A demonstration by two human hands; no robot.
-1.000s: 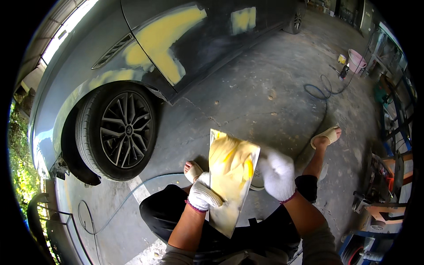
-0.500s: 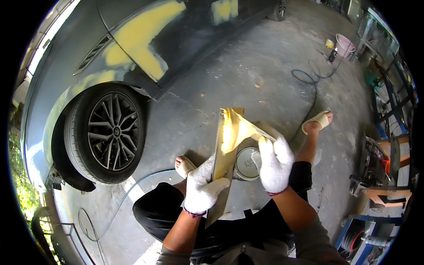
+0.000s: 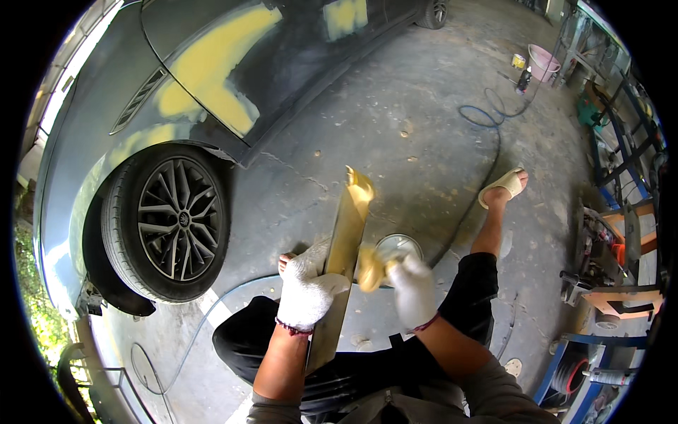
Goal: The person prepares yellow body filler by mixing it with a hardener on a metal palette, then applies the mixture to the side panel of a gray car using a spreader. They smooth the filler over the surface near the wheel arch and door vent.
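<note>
My left hand (image 3: 305,291), in a white knit glove, is closed round a long narrow board (image 3: 342,244) held up in front of me. A lump of yellow putty (image 3: 361,186) sits at the board's far end. To the right of the board, my right hand (image 3: 415,291), gloved too and slightly blurred, grips a putty spreader (image 3: 370,270) whose blade is coated in yellow putty. The blade is close to the board's right edge; motion blur hides whether they touch. Just beyond my right hand a round can (image 3: 400,244) stands on the floor, partly covered by the hand.
At left is a dark grey car (image 3: 85,141) with yellow filler patches (image 3: 212,53) and a black-rimmed wheel (image 3: 185,218). A hose (image 3: 494,152) runs over the concrete floor. A pink bucket (image 3: 543,63) stands far right, and shelving with tools (image 3: 614,240) lines the right side.
My right hand and the spreader have come off the board's far end, moving toward me. Putty that was spread between board and spreader is now split between the board's tip and the blade.
</note>
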